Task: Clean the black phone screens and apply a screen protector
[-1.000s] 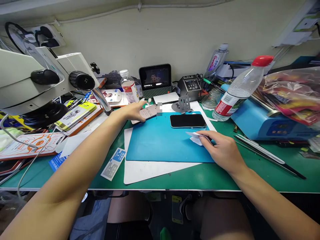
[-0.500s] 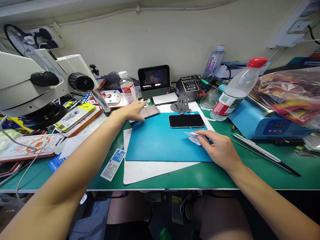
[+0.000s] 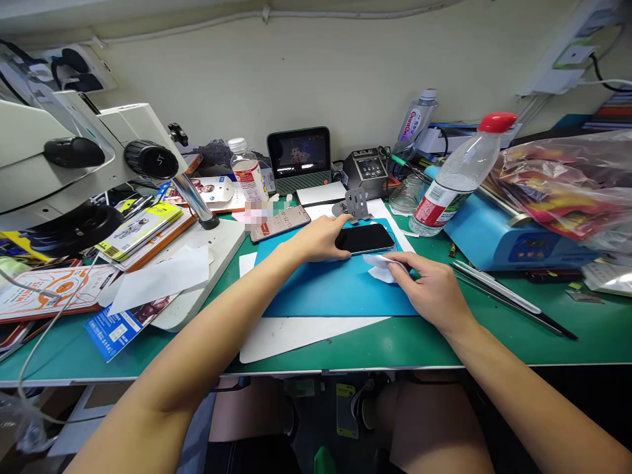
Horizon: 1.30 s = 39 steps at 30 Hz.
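Astride phone [image 3: 369, 237], left fingers [image 3: 338, 253], right [image 3: 405, 277] pinching paper [image 3: 381, 272]

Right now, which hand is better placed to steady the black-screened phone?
Probably the left hand: it is at the left end of the black-screened phone, thumb by the near edge and fingers by the far edge. The right hand is close too, but pinches a thin white sheet.

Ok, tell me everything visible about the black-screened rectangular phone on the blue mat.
The black-screened rectangular phone has rounded corners, a glossy dark screen upward and a pale, metal-looking near edge. It appears to lie flat near the far right corner of the blue rectangular mat. The bare left hand covers its left end, thumb at the near edge; the grip's firmness is unclear.
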Available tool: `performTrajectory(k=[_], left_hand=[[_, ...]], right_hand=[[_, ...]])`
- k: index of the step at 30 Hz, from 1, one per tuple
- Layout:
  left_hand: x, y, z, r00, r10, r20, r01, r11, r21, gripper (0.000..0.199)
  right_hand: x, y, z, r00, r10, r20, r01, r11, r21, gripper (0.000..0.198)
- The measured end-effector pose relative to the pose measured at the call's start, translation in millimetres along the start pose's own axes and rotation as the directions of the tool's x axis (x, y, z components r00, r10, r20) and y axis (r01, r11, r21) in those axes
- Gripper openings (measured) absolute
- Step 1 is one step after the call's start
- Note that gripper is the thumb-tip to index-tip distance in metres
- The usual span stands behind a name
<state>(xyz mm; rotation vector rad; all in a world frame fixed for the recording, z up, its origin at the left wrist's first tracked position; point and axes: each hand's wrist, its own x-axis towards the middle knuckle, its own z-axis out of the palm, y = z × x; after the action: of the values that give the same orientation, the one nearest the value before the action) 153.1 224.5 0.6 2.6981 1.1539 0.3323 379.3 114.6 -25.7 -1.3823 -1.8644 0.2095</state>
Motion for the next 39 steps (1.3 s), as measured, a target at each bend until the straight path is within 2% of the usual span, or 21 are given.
performTrajectory(k=[4, 6, 9, 14, 16, 18, 19, 20, 21, 23, 25, 28, 31, 33, 36, 39], left_hand=[[-39, 0, -11, 0.999, -0.033, -0.04, 0.032, 0.999, -0.029, 0.078], [-63, -1, -13, 0.996, -0.074, -0.047, 0.068, 0.991, -0.117, 0.079], [-92, -6, -10, 0.999, -0.039, -0.02, 0.034, 0.981, -0.193, 0.079], [-112, -11, -4, 0.999, 0.041, -0.01, -0.043, 0.962, -0.271, 0.076], [-114, -13, -3, 0.998, 0.064, -0.02, -0.067, 0.953, -0.296, 0.074], [-115, -15, -4, 0.996, 0.081, -0.022, -0.084, 0.942, -0.324, 0.077], [-115, -16, -4, 0.996, 0.087, -0.016, -0.087, 0.937, -0.339, 0.08], [-116, -18, -6, 0.996, 0.088, -0.01, -0.085, 0.931, -0.355, 0.083], [-117, -21, -7, 0.997, 0.081, -0.011, -0.079, 0.923, -0.376, 0.082], [-118, -28, -9, 0.998, 0.043, -0.054, -0.062, 0.901, -0.43, 0.069], [-119, -36, -11, 0.987, -0.021, -0.158, -0.058, 0.878, -0.474, 0.056], [-117, -45, -9, 0.949, -0.094, -0.303, -0.071, 0.868, -0.491, 0.051], [-116, -47, -6, 0.935, -0.126, -0.332, -0.056, 0.871, -0.489, 0.048], [-116, -47, -5, 0.936, -0.14, -0.324, -0.038, 0.873, -0.486, 0.047], [-116, -47, -5, 0.933, -0.156, -0.324, -0.02, 0.877, -0.48, 0.046], [-114, -48, -6, 0.928, -0.168, -0.333, -0.01, 0.882, -0.471, 0.045]], right_hand=[[0, 3, 0, 0.995, 0.079, -0.063, -0.076, 0.996, 0.048, 0.024], [1, 8, 0, 0.983, 0.131, -0.126, -0.118, 0.987, 0.104, 0.023], [5, 16, 0, 0.954, 0.225, -0.197, -0.189, 0.964, 0.186, 0.022], [9, 10, -9, 0.915, 0.271, -0.298, -0.22, 0.956, 0.194, 0.025], [6, -5, -9, 0.922, 0.226, -0.313, -0.196, 0.973, 0.124, 0.025], [0, -25, -2, 0.968, 0.07, -0.239, -0.078, 0.997, -0.025, 0.022], [-4, -36, 4, 0.99, -0.043, -0.135, 0.028, 0.993, -0.11, 0.022], [-9, -47, 12, 0.987, -0.162, -0.011, 0.159, 0.976, -0.148, 0.023], [-13, -56, 22, 0.963, -0.245, 0.111, 0.26, 0.953, -0.153, 0.026], [-21, -72, 42, 0.9, -0.324, 0.293, 0.386, 0.904, -0.186, 0.036], [-24, -84, 62, 0.866, -0.304, 0.397, 0.419, 0.875, -0.244, 0.048], [-18, -103, 84, 0.849, -0.205, 0.488, 0.381, 0.876, -0.296, 0.077], [-15, -121, 93, 0.823, -0.155, 0.546, 0.36, 0.886, -0.293, 0.095], [-22, -126, 88, 0.801, -0.174, 0.573, 0.387, 0.881, -0.273, 0.096], [-38, -116, 67, 0.78, -0.225, 0.584, 0.433, 0.867, -0.245, 0.09], [-40, -98, 52, 0.817, -0.175, 0.549, 0.379, 0.881, -0.284, 0.085]])
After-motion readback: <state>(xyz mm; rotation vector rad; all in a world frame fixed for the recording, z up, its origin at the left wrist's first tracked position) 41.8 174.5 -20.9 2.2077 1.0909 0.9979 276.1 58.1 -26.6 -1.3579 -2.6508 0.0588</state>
